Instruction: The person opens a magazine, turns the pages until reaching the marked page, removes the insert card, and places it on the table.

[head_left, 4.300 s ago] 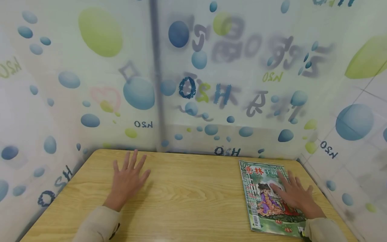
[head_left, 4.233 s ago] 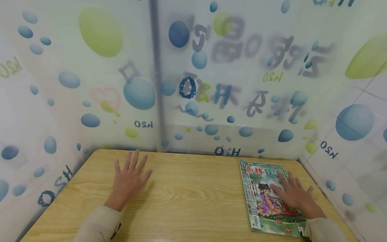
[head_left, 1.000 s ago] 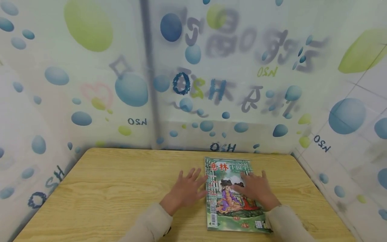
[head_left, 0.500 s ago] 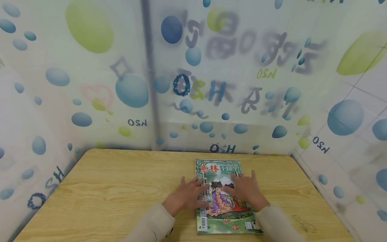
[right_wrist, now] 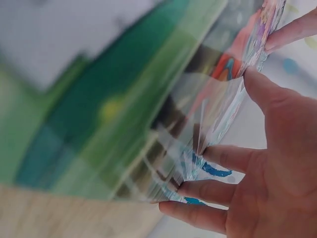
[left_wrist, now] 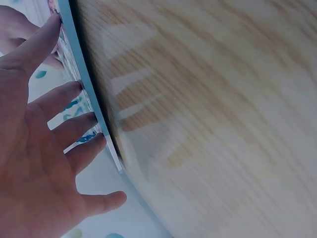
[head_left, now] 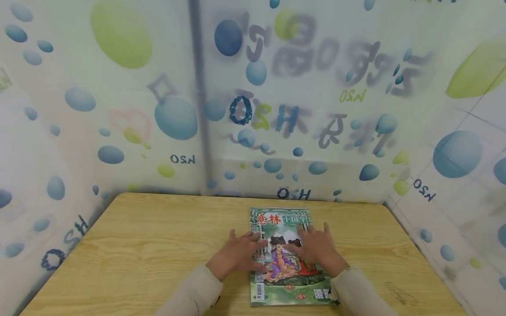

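Note:
A magazine (head_left: 284, 289) with a green illustrated cover, red title characters and two cartoon figures lies flat on the table, right of centre. My left hand (head_left: 239, 253) is at its left side, fingers spread and reaching over that edge. In the left wrist view, the fingertips (left_wrist: 90, 119) meet the magazine along its edge. My right hand (head_left: 316, 246) rests on the right half of the cover with spread fingers. The right wrist view shows its fingertips (right_wrist: 213, 151) touching the glossy cover. Neither hand is curled round the magazine.
The light wooden table (head_left: 158, 245) has rounded far corners and extends on both sides of the magazine. A pale curtain (head_left: 174, 79) with blue and green drops and lettering hangs behind and along both sides. A faint dark mark (head_left: 400, 293) shows on the table's right.
The magazine has slid from the table's right side towards the middle, the right hand moving left with it. My left hand has come from the left part of the table to the magazine's edge.

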